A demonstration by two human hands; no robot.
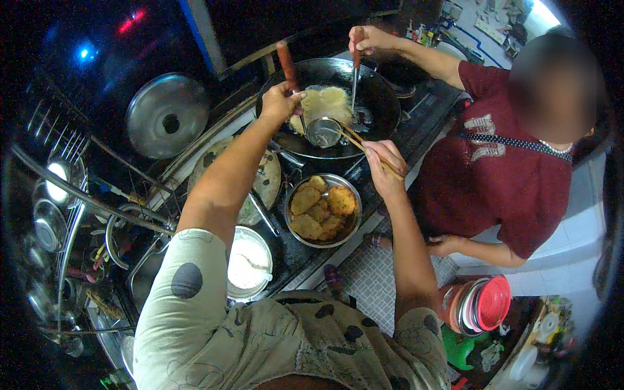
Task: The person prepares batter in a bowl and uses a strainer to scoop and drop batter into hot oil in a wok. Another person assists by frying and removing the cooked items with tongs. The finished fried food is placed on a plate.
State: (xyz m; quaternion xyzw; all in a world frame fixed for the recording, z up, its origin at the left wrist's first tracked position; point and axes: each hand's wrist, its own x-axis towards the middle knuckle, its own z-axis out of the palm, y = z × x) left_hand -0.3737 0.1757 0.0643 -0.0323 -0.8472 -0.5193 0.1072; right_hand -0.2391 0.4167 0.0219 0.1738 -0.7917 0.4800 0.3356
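Note:
My left hand grips a ladle by its shaft, below the reddish wooden handle. The round metal bowl of the ladle hangs over the near side of a large black wok. My right hand holds a pair of wooden chopsticks, their tips at the ladle bowl's rim. Pale yellow batter pieces lie in the wok behind the ladle. Close below sits a steel bowl with several browned fried patties.
At the right, another person in a maroon shirt holds a wooden-handled utensil in the wok. A white mixture fills a bowl near my left arm. A wire rack curves along the left; red stools are stacked at lower right.

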